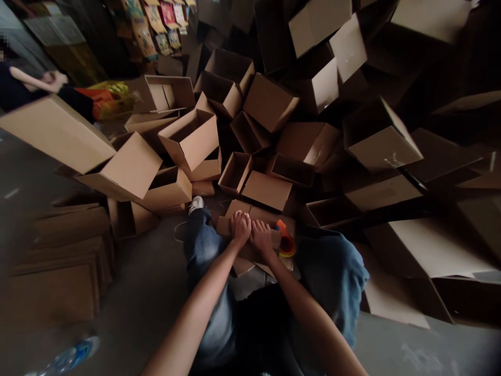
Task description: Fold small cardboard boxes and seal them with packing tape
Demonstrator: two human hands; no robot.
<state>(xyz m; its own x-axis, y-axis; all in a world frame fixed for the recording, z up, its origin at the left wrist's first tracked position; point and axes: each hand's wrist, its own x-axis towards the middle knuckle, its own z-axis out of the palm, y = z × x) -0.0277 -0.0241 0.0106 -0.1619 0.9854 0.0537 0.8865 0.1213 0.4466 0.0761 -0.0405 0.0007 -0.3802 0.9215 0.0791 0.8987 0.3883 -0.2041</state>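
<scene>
My left hand and my right hand sit side by side, fingers curled over the edge of a flat brown cardboard flap on a partly folded carton in my lap. Just right of my right hand lies a tape dispenser with an orange handle and a red and yellow roll. My jeans-clad legs spread to either side, with a white sneaker beyond.
Many open cardboard boxes lie heaped ahead and to the right. Flattened cardboard sheets stack on the concrete floor at left. A co-worker's arm and orange and yellow bags show upper left. A plastic bottle lies bottom left.
</scene>
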